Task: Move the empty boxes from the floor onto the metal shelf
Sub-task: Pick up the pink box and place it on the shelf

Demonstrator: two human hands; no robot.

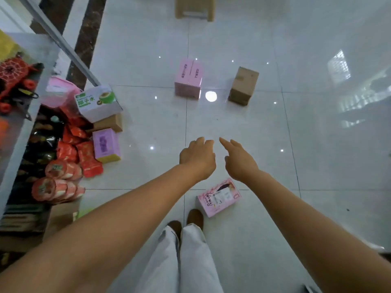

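With left hand [197, 157] and right hand [239, 160] both empty at centre frame, fingers loose, a step toward the pink box [188, 81] and brown box [243, 86] at upper centre could trip on the small pink box [219, 197] by the shoes [195, 216], and the blurred metal shelf [42, 77] at far left perhaps lacks room.

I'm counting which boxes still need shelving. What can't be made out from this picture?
Head view:
- Beige object: cut off by the top edge.
- Brown box: mostly hidden under the green-and-white carton.
- Far pink box lettering: too small and blurred to read.
- Metal shelf: cut by the left edge; its lower goods are blurred.
- Box contents: all closed, so emptiness is not visible.
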